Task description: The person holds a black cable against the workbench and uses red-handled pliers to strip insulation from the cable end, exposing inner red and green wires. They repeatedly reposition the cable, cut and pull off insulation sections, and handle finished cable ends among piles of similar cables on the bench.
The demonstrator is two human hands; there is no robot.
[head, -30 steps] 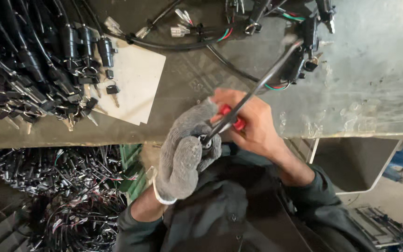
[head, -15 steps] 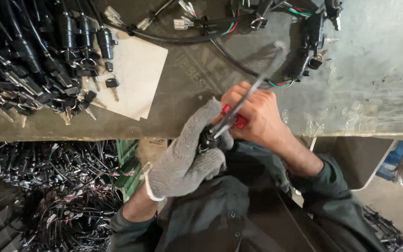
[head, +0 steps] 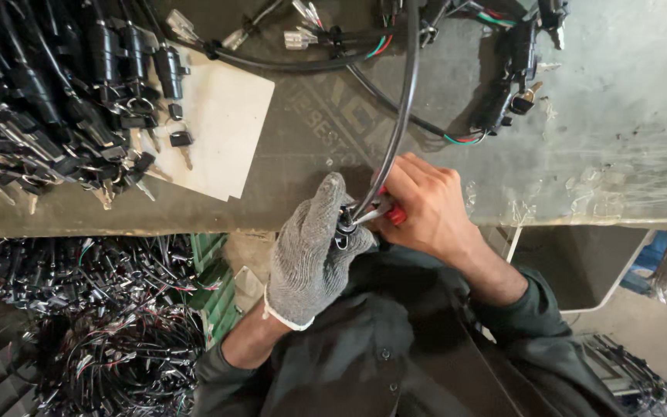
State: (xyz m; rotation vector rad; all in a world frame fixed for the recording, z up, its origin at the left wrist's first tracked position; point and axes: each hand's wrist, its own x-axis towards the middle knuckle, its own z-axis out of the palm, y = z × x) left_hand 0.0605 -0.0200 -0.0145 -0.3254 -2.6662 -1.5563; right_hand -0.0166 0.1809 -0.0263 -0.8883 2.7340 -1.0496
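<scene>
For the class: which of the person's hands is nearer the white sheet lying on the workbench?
Left. The gloved left hand is just below-right of the white sheet, off the bench edge; the bare right hand sits farther right, beyond it.

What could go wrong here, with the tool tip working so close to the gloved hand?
The red-handled tool in the bare right hand points at the gloved left hand; a slip might jab it. The black cable runs taut up over the workbench; a tug could drag the connectors lying there.
</scene>
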